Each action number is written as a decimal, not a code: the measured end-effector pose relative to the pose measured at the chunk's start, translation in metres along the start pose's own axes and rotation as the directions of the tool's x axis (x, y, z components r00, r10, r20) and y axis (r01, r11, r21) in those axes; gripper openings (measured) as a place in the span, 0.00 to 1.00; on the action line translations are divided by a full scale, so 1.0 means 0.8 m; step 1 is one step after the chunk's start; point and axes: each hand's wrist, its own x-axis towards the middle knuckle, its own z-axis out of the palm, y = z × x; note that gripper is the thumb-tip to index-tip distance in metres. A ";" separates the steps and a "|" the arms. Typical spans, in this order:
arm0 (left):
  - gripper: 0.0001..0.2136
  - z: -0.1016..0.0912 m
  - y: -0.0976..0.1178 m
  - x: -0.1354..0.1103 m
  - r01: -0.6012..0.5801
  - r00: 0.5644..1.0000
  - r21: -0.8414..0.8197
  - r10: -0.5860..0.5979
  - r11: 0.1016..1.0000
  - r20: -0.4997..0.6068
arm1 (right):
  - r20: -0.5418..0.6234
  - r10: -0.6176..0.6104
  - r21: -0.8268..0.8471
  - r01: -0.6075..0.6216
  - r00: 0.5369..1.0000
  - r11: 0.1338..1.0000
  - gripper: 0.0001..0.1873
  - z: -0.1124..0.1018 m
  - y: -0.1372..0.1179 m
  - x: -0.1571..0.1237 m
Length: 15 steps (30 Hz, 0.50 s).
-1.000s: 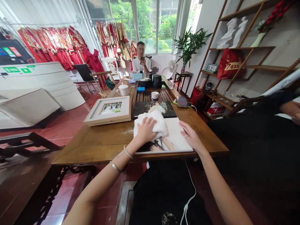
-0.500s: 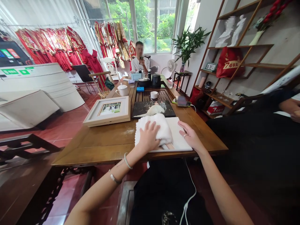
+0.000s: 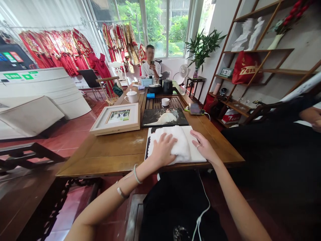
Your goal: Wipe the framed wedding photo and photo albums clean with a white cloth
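Observation:
A folded white towel lies on a flat picture panel at the table's front edge. My left hand grips the towel from above, fingers curved over it and pressing down. Much of the picture is hidden beneath; a dark patch shows at its left and a pale area at its right. My right hand, wearing a ring, rests on the panel's right edge with fingers stretched out and nothing held. Just beyond lies a dark picture panel with a white gown on it.
On the wooden table a framed photo lies to the left. Farther back are a lidded white cup, a small white cup and a dark kettle. A seated person holds a phone across the table.
My left hand has slid the towel to the right across the panel, uncovering the dark patch at its left. My right hand has stayed at the right edge.

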 end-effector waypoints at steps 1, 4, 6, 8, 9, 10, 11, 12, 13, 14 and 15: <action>0.28 0.002 -0.002 0.012 0.005 1.000 -0.001 -0.005 1.000 -0.015 | 0.002 -0.003 0.000 0.003 1.000 1.000 0.24 0.000 -0.001 0.000; 0.26 0.006 -0.008 0.047 0.014 0.998 -0.014 -0.015 1.000 -0.058 | -0.008 -0.013 -0.003 0.013 1.000 1.000 0.24 0.001 -0.004 0.000; 0.24 0.007 -0.010 0.069 0.019 0.996 -0.024 -0.021 1.000 -0.086 | -0.014 -0.015 -0.016 0.015 1.000 1.000 0.24 0.001 -0.005 0.001; 0.22 0.007 -0.011 0.087 0.017 0.993 -0.031 -0.021 0.999 -0.115 | -0.010 -0.019 -0.021 0.019 1.000 1.000 0.24 0.001 -0.004 0.001; 0.21 0.007 -0.012 0.093 0.012 0.992 -0.033 -0.016 0.999 -0.126 | -0.005 -0.021 -0.018 0.021 1.000 1.000 0.24 0.000 -0.003 0.001; 0.21 0.008 -0.011 0.098 0.005 0.991 -0.034 -0.009 0.999 -0.134 | 0.002 -0.021 -0.012 0.021 1.000 1.000 0.25 -0.001 -0.001 0.002; 0.20 0.008 -0.011 0.101 -0.004 0.990 -0.032 0.000 0.999 -0.139 | 0.007 -0.022 -0.004 0.022 1.000 1.000 0.25 -0.001 0.000 0.002; 0.20 0.008 -0.010 0.103 -0.015 0.990 -0.028 0.011 1.000 -0.141 | 0.009 -0.022 0.004 0.022 1.000 1.000 0.25 -0.002 0.002 0.003; 0.21 0.009 -0.008 0.102 -0.025 0.990 -0.021 0.021 0.999 -0.139 | 0.009 -0.020 0.013 0.020 1.000 1.000 0.25 -0.002 0.004 0.003; 0.21 0.010 -0.006 0.100 -0.036 0.990 -0.013 0.034 0.999 -0.133 | 0.005 -0.018 0.024 0.018 1.000 1.000 0.26 -0.002 0.006 0.003; 0.22 0.010 -0.003 0.097 -0.048 0.991 -0.005 0.047 0.999 -0.124 | -0.002 -0.018 0.036 0.018 1.000 0.999 0.26 -0.002 0.007 0.003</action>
